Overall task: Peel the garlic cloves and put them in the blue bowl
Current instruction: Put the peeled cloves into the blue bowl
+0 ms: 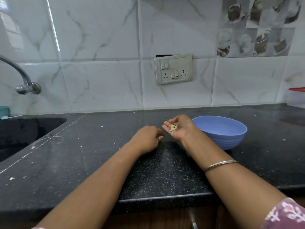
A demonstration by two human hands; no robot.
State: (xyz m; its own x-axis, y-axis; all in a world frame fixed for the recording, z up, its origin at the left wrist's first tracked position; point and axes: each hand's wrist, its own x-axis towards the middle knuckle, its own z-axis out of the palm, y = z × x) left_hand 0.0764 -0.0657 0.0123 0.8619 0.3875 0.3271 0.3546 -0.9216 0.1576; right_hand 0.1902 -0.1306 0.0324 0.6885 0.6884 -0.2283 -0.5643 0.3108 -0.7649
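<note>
While the right hand [179, 128] lies palm up just left of the blue bowl [221, 131], a small heap of pale peeled garlic cloves [174, 127] rests in its cupped palm, a little right of the frame's centre. Its grip is loose: fingers gently curved, cradling rather than pinching. The left hand [147, 139] sits knuckles up on the dark table [82, 146] just left of the right, fingers curled under; something pale shows at its fingertips, but whether that is a clove, a scrap of skin or a nail I cannot tell.

My reading is that the step in hand is emptying the palm into the bowl, which looks empty from here. To do it well, carry the hand over the rim before tilting, keep the palm cupped so nothing rolls off the near edge, and tip toward the bowl's middle rather than its wall. Small cloves may cling to a damp palm, so a brush with the left fingers could help. Bits of skin dot the table.
</note>
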